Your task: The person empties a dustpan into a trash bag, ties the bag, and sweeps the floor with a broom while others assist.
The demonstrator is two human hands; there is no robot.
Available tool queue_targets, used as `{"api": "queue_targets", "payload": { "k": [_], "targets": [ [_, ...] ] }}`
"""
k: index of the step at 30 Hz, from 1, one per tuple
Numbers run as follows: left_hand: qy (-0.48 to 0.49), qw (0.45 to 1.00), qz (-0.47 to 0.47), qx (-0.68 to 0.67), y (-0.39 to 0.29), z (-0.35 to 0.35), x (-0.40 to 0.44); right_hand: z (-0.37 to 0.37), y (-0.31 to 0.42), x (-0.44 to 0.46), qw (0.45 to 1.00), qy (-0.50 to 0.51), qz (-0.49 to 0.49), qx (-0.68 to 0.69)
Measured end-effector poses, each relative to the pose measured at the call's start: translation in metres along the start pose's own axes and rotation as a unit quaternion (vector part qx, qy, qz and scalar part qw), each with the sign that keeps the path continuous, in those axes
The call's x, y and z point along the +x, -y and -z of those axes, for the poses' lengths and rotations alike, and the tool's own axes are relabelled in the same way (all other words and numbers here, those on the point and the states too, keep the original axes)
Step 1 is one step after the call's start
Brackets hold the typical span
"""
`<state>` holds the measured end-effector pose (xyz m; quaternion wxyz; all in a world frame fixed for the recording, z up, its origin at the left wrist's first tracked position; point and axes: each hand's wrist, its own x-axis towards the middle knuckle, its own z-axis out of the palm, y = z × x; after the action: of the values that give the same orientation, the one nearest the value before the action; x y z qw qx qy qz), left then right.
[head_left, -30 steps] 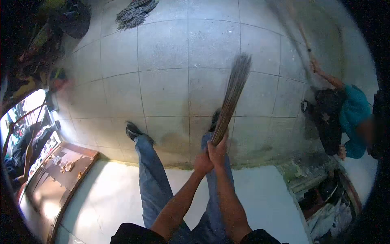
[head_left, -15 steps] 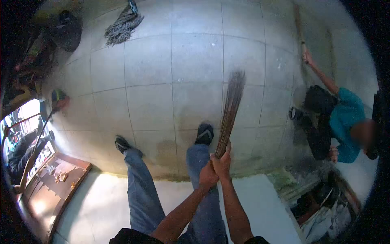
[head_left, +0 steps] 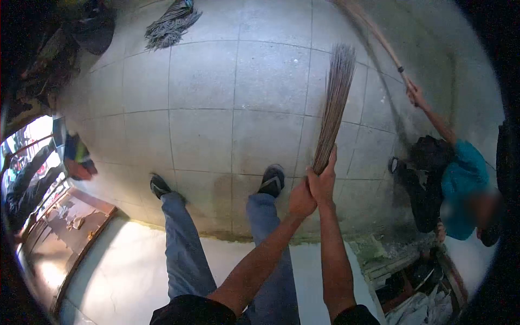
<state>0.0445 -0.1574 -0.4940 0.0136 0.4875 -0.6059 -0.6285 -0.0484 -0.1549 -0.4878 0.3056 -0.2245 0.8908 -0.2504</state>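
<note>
A broom of thin brown sticks [head_left: 337, 97] points up and slightly right over the tiled floor [head_left: 206, 132]. Around its lower end my left hand [head_left: 303, 199] is closed. Just to the right and a little higher, my right hand [head_left: 324, 181] grips the same bundle, its fingers along the sticks. The two hands touch each other. Whether the bristle tips touch the floor I cannot tell.
A grey mop head [head_left: 172, 28] lies at the top left. On the right a person in a teal shirt [head_left: 465, 187] holds a long pole [head_left: 379, 38]. Another person [head_left: 32, 181] is at the left doorway, beside a worn wooden door [head_left: 70, 227]. Dark clutter fills the lower right.
Both hands have moved up and right with the broom, after it had dipped lower half a second ago. The co-worker's pole has swung left at its far end. A red and yellow-green object shifted at the left.
</note>
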Motion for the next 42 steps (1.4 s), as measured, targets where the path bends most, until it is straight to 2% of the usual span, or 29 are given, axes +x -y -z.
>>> {"api": "queue_targets", "payload": {
  "k": [1,3,6,8,9,11,12,14,16,19,20,22,23,24,25,28,29,30,31,32,34,35,37,38,39,41,42],
  "targets": [
    [0.006,1.000,0.004,-0.003,0.002,-0.001,0.004,0.001,0.005,0.004,1.000,0.003,-0.002,0.003],
    [0.017,1.000,0.016,0.003,0.006,-0.003,0.012,0.002,0.014,0.010,0.997,0.016,-0.074,0.032],
    [0.028,0.999,0.044,0.014,0.003,0.010,0.008,-0.005,0.019,0.004,0.994,0.017,-0.105,0.020],
    [0.024,0.998,0.058,0.021,0.001,0.024,-0.006,-0.012,0.018,-0.009,0.996,0.025,-0.076,0.034],
    [0.051,0.994,0.091,0.043,0.009,0.028,-0.015,-0.016,0.016,-0.018,0.997,0.035,-0.053,0.044],
    [0.092,0.985,0.138,0.055,0.000,0.052,-0.028,-0.036,0.011,-0.040,0.997,0.011,-0.066,0.037],
    [0.109,0.981,0.155,0.048,-0.011,0.068,-0.038,-0.036,0.020,-0.051,0.994,0.034,-0.075,0.068],
    [0.087,0.983,0.146,0.064,0.019,0.070,-0.055,-0.040,0.036,-0.068,0.991,0.054,-0.074,0.097],
    [0.072,0.984,0.144,0.077,0.045,0.073,-0.076,-0.056,0.036,-0.085,0.974,0.120,-0.191,0.037],
    [0.072,0.984,0.136,0.094,0.049,0.101,-0.092,-0.082,0.037,-0.110,0.975,0.129,-0.168,0.068],
    [0.071,0.982,0.156,0.084,0.043,0.115,-0.097,-0.085,0.047,-0.113,0.976,0.128,-0.164,0.064],
    [0.069,0.980,0.175,0.071,0.027,0.141,-0.104,-0.077,0.096,-0.119,0.962,0.161,-0.218,0.029],
    [0.076,0.973,0.208,0.065,0.018,0.154,-0.105,-0.082,0.100,-0.120,0.963,0.160,-0.216,0.026],
    [0.084,0.965,0.241,0.061,0.014,0.166,-0.107,-0.091,0.102,-0.122,0.971,0.160,-0.173,0.043],
    [0.083,0.965,0.242,0.060,0.023,0.171,-0.111,-0.094,0.109,-0.125,0.977,0.159,-0.131,0.061],
    [0.090,0.979,0.168,0.078,0.041,0.188,-0.111,-0.098,0.143,-0.125,0.976,0.170,-0.122,0.061],
    [0.051,0.982,0.150,0.105,0.042,0.193,-0.109,-0.105,0.145,-0.124,0.976,0.167,-0.123,0.065],
    [0.014,0.983,0.133,0.130,0.041,0.199,-0.110,-0.113,0.141,-0.123,0.987,0.136,-0.074,0.039],
    [0.017,0.982,0.132,0.133,0.020,0.215,-0.110,-0.115,0.145,-0.123,0.994,0.106,-0.026,0.012],
    [0.057,0.984,0.121,0.118,0.000,0.232,-0.107,-0.116,0.147,-0.125,0.994,0.103,-0.031,0.015],
    [0.099,0.984,0.106,0.105,-0.023,0.246,-0.086,-0.107,0.167,-0.108,0.963,0.119,-0.075,0.230],
    [0.101,0.980,0.098,0.143,-0.027,0.243,-0.078,-0.104,0.167,-0.099,0.963,0.115,-0.079,0.232],
    [0.106,0.974,0.087,0.181,-0.032,0.233,-0.058,-0.097,0.160,-0.069,0.980,0.107,-0.132,0.106],
    [0.106,0.976,0.076,0.173,-0.032,0.224,-0.043,-0.094,0.154,-0.045,0.980,0.107,-0.132,0.103],
    [0.106,0.978,0.071,0.162,-0.029,0.211,-0.037,-0.092,0.144,-0.031,0.986,0.064,-0.130,0.080],
    [0.074,0.977,0.042,0.195,-0.026,0.180,-0.006,-0.091,0.121,0.005,0.976,0.025,-0.190,0.104],
    [0.080,0.980,0.070,0.168,-0.034,0.163,0.016,-0.088,0.113,0.032,0.973,0.013,-0.209,0.100]
  ]
}}
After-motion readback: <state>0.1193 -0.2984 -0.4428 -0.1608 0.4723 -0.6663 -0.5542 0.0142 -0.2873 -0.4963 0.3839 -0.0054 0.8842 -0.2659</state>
